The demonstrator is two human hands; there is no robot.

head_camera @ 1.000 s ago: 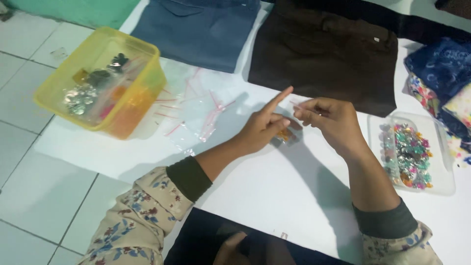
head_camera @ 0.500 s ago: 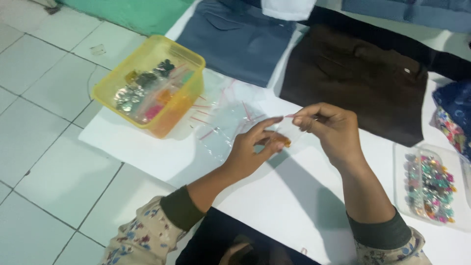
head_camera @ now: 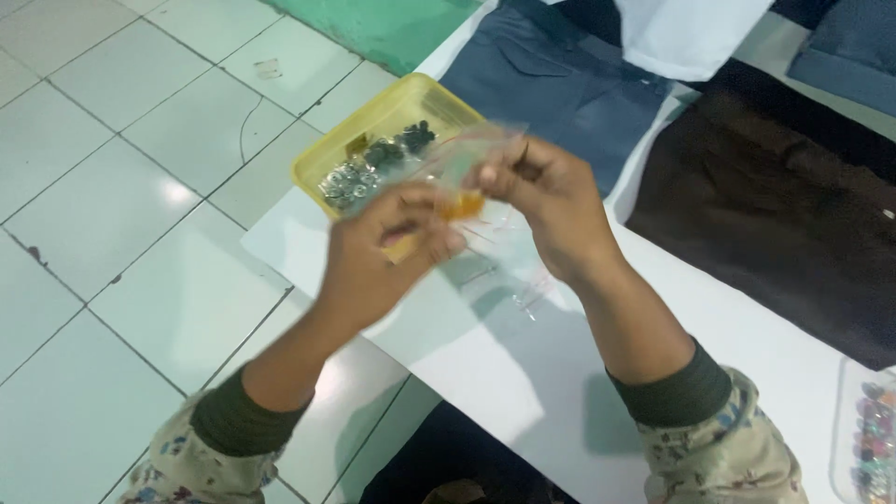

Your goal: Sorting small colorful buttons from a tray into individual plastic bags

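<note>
The one camera sits on my head and looks steeply down and forward, close over my raised left hand [head_camera: 373, 257] and right hand [head_camera: 546, 201]. It faces the near left corner of the white table [head_camera: 747, 345], with tiled floor [head_camera: 121, 187] along its left edge.

Garment workshop: folded trousers [head_camera: 551, 84], button tray [head_camera: 392, 140]

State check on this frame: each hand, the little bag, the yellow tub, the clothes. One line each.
left hand: raised, fingers pinching the small clear bag
right hand: raised, pinching the bag's top edge
small clear bag: held up between both hands, something orange inside
yellow tub: open, no lid, holding small metal pieces
blue garment: lying flat
dark brown garment: lying flat
</note>
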